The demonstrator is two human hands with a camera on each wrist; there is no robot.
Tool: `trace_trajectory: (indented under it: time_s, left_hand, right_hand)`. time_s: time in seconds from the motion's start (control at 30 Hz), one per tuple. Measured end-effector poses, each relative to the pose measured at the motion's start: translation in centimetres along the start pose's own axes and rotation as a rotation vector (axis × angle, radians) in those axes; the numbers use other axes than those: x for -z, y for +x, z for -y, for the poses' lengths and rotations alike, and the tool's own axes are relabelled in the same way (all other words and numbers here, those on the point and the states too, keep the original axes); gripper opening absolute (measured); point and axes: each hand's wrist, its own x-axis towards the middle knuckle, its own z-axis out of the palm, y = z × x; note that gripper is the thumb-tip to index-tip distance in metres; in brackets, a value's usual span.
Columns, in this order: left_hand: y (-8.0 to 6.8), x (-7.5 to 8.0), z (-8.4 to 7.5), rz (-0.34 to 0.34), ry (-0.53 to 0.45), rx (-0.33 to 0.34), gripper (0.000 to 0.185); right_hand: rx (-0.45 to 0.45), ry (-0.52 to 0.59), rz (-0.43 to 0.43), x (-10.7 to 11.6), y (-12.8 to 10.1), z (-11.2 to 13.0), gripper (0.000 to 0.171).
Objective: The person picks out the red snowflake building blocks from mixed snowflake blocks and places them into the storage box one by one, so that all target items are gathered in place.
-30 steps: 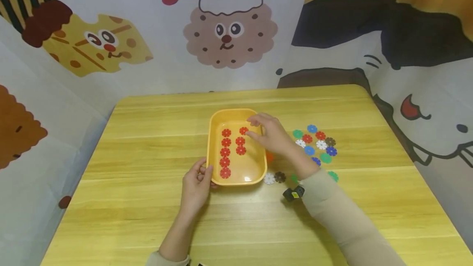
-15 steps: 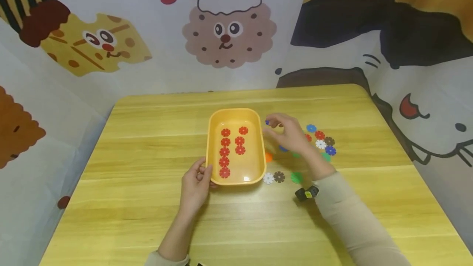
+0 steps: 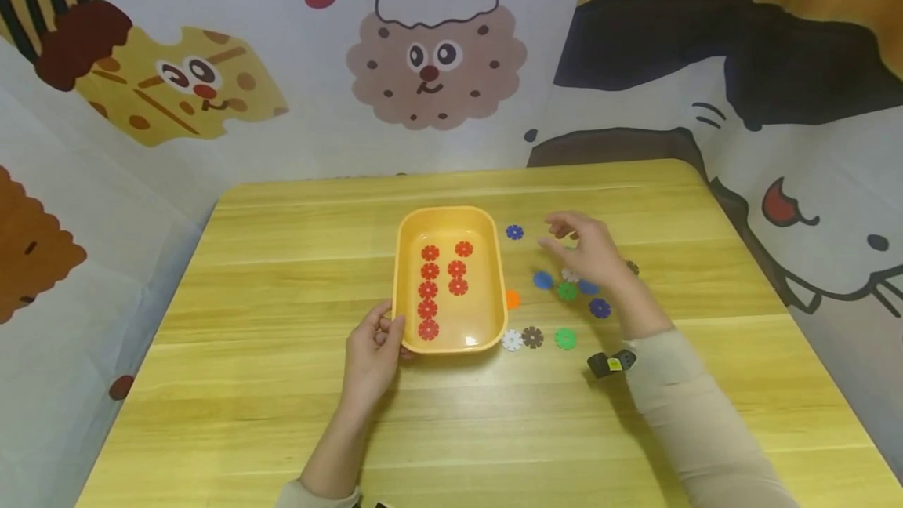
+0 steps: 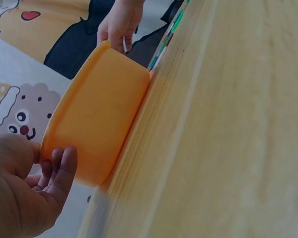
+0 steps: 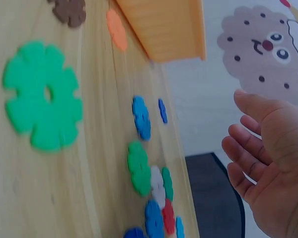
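Since a second ago the right hand (image 3: 589,253) has drawn out of the yellow tray (image 3: 451,214) and crossed to the scatter of loose flower discs (image 3: 567,291) on the table (image 3: 233,382). It leaves eight red discs (image 3: 429,290) in two rows in the tray.

Nearest the person, the left hand (image 3: 374,355) curls its thumb and fingers over the tray's near left corner and steadies it. Just beyond its fingertips lies the longer red row. Farther off, the right hand hovers over the loose pile with its fingers spread and relaxed, holding nothing. Blue, green and white discs lie under and just short of its fingertips, and a single blue disc (image 3: 514,232) sits to their tray side.

By the look of it, a red disc has just been laid down and the hand is choosing the next one. The next move calls for pinching a thin, flat piece cleanly off the wood.

The right wrist view shows the empty palm (image 5: 273,163) clear above the discs, and a red disc (image 5: 167,215) in the far cluster that the hand covers in the head view. The left wrist view shows the fingers (image 4: 57,173) touching the tray's outer wall.
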Motion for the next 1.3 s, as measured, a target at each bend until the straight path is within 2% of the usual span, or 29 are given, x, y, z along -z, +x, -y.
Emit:
trace_trajectory:
  time_s: [0.27, 0.47, 0.77, 0.93, 1.1, 1.3]
  left_hand:
    - [0.1, 0.0, 0.0, 0.006, -0.009, -0.006, 0.038]
    - [0.2, 0.0, -0.2, 0.012, -0.006, -0.001, 0.039]
    - [0.2, 0.0, 0.0, 0.010, -0.010, -0.009, 0.039]
    - [0.2, 0.1, 0.0, 0.007, -0.009, -0.014, 0.038]
    - [0.2, 0.0, 0.1, 0.002, -0.010, -0.018, 0.038]
    - [0.2, 0.1, 0.1, 0.014, -0.027, -0.024, 0.040]
  right_hand:
    - [-0.081, -0.005, 0.029, 1.2, -1.1, -2.7, 0.046]
    - [-0.130, -0.016, 0.088, 1.8, -2.0, -4.1, 0.041]
    - [-0.157, -0.080, 0.235, 2.7, -2.6, -4.8, 0.026]
    - [-0.163, -0.115, 0.303, 3.1, -2.8, -5.0, 0.030]
    - [-0.201, -0.105, 0.334, 3.3, -2.7, -5.2, 0.035]
    - [-0.239, -0.110, 0.352, 3.4, -2.7, -5.6, 0.030]
